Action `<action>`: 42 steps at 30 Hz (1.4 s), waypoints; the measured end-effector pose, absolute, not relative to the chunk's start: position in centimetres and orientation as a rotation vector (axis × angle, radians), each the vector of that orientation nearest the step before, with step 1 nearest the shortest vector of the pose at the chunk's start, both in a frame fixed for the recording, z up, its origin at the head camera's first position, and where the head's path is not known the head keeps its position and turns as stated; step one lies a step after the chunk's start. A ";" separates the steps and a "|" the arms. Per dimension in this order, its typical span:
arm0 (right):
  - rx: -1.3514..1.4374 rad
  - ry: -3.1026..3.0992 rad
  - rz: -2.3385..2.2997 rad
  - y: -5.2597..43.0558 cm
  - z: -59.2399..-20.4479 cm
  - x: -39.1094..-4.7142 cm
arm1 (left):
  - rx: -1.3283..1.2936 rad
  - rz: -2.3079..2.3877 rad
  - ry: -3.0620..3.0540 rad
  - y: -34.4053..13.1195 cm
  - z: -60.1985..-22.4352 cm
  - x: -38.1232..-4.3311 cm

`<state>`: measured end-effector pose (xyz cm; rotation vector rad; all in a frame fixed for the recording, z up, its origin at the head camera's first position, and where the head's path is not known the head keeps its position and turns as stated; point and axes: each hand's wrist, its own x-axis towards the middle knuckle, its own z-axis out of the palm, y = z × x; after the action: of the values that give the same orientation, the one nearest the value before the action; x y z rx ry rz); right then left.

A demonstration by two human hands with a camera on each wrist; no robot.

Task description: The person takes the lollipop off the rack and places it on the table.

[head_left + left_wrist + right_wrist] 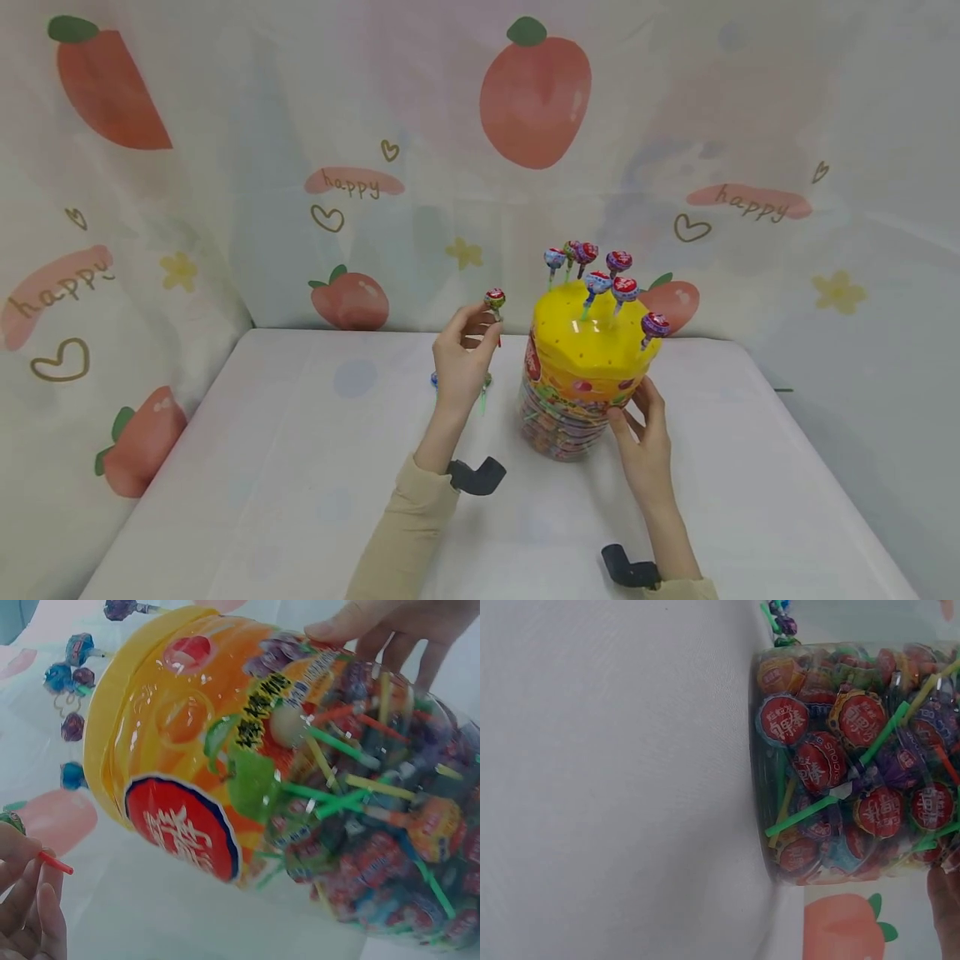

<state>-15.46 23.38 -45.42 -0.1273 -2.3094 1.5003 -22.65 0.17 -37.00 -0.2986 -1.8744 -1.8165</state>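
Between thumb and fingers, my left hand (467, 354) pinches a lollipop (495, 298) with a green and red wrapper, its head up. The red stick (56, 862) pokes out below the fingers in the left wrist view. Right of it stands a big clear jar (562, 425) full of wrapped lollipops, with a yellow lid (592, 342). Several lollipops (625, 290) stand upright in the lid by their sticks. My right hand (647, 450) holds the jar's right side, thumb toward the front and fingers reaching round behind.
Behind my left hand, a few lollipops (486, 382) lie on the white-covered table (300, 467), partly hidden by the wrist. A printed cloth (420, 100) hangs along the back and sides. Dark wrist mounts (477, 477) stick out from both forearms.
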 end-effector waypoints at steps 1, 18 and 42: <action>-0.128 -2.308 1.500 23.4 -45.4 -15.5 | -0.285 -1.817 -1.878 0.0 -37.3 -22.6; -0.117 -2.307 1.508 23.3 -45.5 -15.5 | -0.040 -1.819 -1.981 -3.3 -43.5 -23.7; -0.106 -2.300 1.493 23.3 -45.7 -15.5 | 0.338 -1.704 -2.249 -7.8 -49.6 -26.0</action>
<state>-15.53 23.34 -45.67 -0.1061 -2.3000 1.4931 -25.97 -7.82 -49.59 0.3379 -2.2485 -1.7044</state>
